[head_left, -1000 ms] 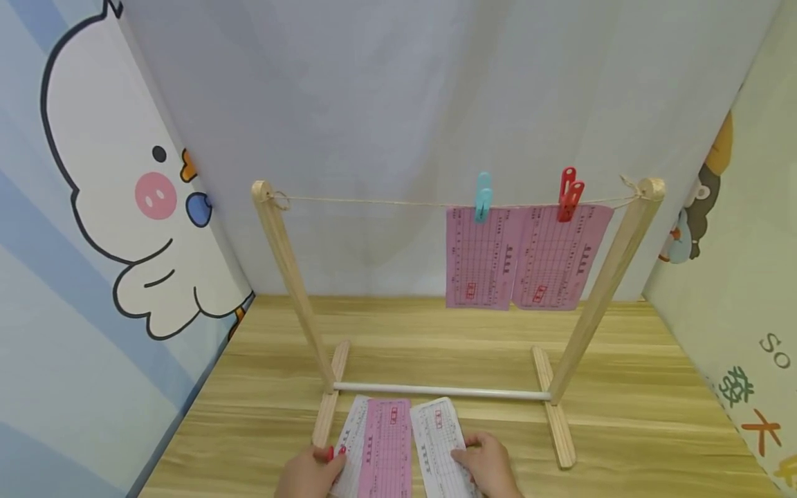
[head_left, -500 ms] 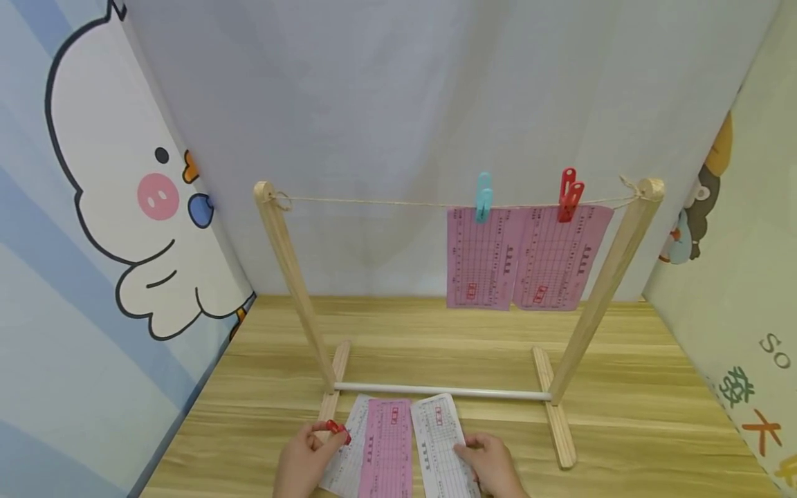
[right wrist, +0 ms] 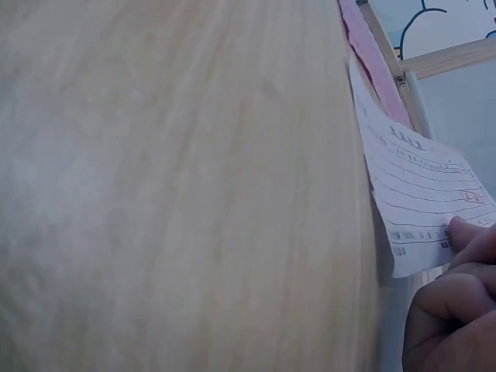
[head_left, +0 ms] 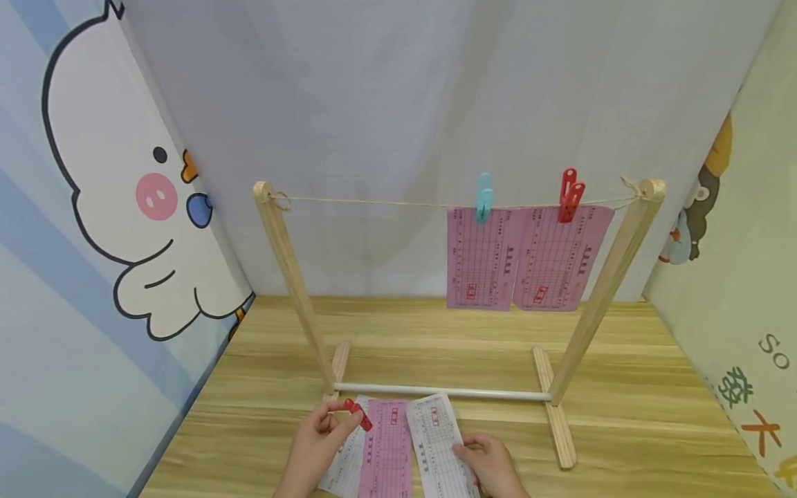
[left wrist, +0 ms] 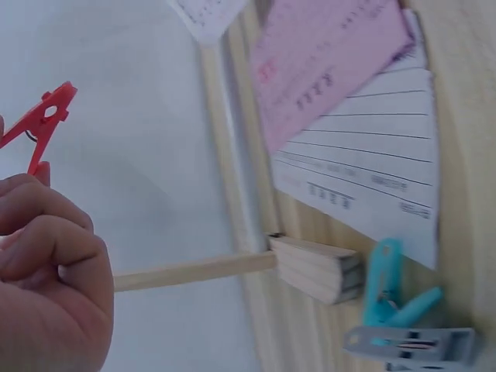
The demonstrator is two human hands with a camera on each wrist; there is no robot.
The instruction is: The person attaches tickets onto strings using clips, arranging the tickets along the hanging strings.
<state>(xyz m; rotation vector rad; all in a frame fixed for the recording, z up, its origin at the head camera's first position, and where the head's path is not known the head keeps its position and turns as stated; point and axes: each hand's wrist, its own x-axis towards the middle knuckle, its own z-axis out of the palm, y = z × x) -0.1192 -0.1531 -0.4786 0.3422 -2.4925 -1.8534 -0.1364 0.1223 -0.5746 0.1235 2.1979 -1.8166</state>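
My left hand (head_left: 320, 439) pinches a red clothespin (head_left: 360, 414) between thumb and fingers, above the slips on the table. Its jaw end points away from the hand in the left wrist view. My right hand (head_left: 492, 462) pinches the right edge of a white printed slip (head_left: 438, 439), thumb on top. Beside that slip lies a pink printed slip (head_left: 385, 443), partly covering another white slip (head_left: 344, 467). Two pink slips hang from a string (head_left: 373, 201): the left one (head_left: 479, 270) under a light-blue clothespin (head_left: 483, 197), the right one (head_left: 557, 270) under a red clothespin (head_left: 570, 197).
A wooden stand with a left post (head_left: 292, 283), a right post (head_left: 607, 294) and a white bottom bar (head_left: 442, 392) carries the string. A teal clothespin (left wrist: 381, 283) and a grey clothespin (left wrist: 411, 343) lie near the left foot. Printed side walls flank the table (head_left: 629, 373).
My left hand has lifted the red clothespin and moved up and right over the slips. The right hand's slip has shifted slightly left at its far end, overlapping the pink slip's edge.
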